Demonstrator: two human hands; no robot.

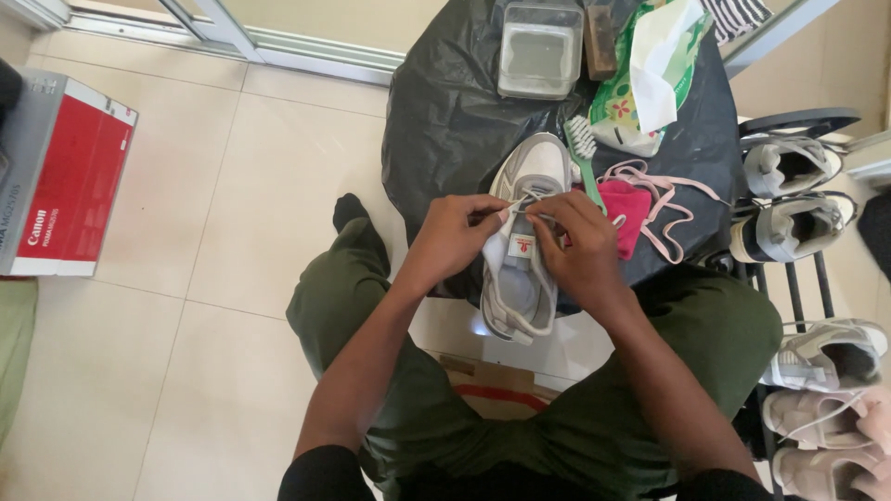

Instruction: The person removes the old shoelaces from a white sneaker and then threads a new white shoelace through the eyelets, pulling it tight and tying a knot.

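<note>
A grey and white sneaker [531,176] lies toe-away on a black plastic sheet [445,121] in front of me. My left hand [453,237] and my right hand [574,243] sit over its tongue, each pinching a strand of the white shoelace [529,199] near the upper eyelets. Just right of the shoe lie a green-handled brush [585,153], a pink cloth [626,211] and a loose pink lace [670,209].
A clear tub of cloudy water [540,51], a brown block [600,42] and a green floral packet [650,74] sit at the sheet's far end. A shoe rack with several sneakers [798,223] stands at right. A red and grey box [60,176] rests on the tiled floor at left.
</note>
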